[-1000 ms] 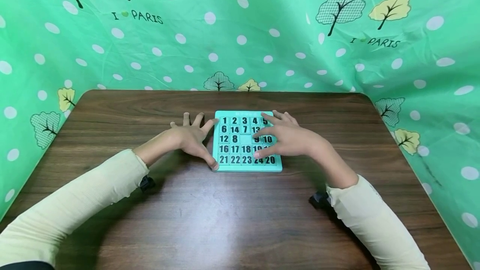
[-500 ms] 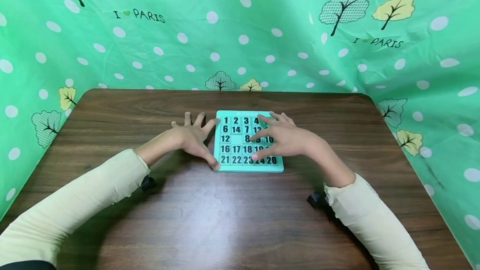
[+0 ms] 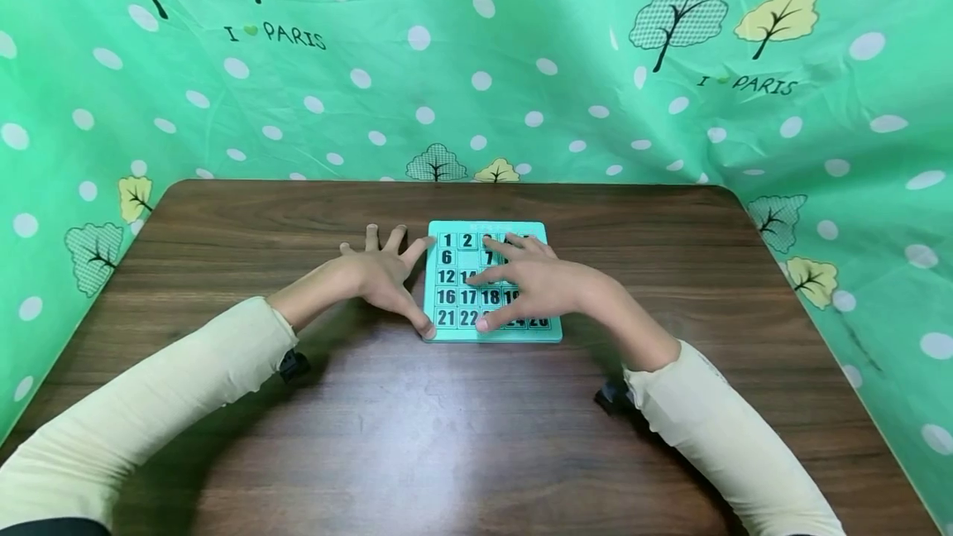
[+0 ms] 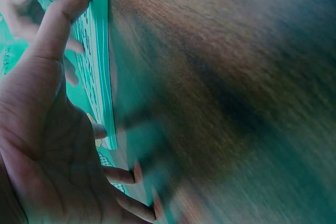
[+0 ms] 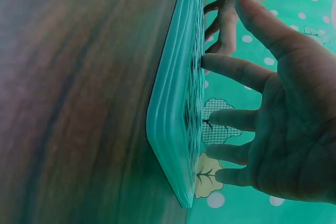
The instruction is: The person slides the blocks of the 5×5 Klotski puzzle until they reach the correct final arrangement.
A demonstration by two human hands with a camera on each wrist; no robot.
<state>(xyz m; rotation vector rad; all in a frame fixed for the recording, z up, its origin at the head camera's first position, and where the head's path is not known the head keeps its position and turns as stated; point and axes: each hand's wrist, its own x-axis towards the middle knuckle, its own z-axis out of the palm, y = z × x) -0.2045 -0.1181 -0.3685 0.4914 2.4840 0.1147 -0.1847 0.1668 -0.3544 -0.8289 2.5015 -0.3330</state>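
Observation:
A turquoise number slide puzzle lies flat on the table, its square tiles printed with black numbers. Spread wide, my left hand has its thumb at the near left corner and its index finger at the left edge farther up. My right hand reaches over the right half with straight fingers. Its index fingertip rests on the 14 tile, in the third row, second column. The gap among the tiles is just above that one. Several tiles on the right are hidden under the right hand.
Dark wood-grain table all around the puzzle. Behind and beside it hangs a green dotted cloth printed with trees. A small black device shows under the left wrist, another under the right.
The 8 tile slid right, then the 14 tile slid down, so the gap went from the puzzle's centre to the second row. My right hand moved left; the left stayed put.

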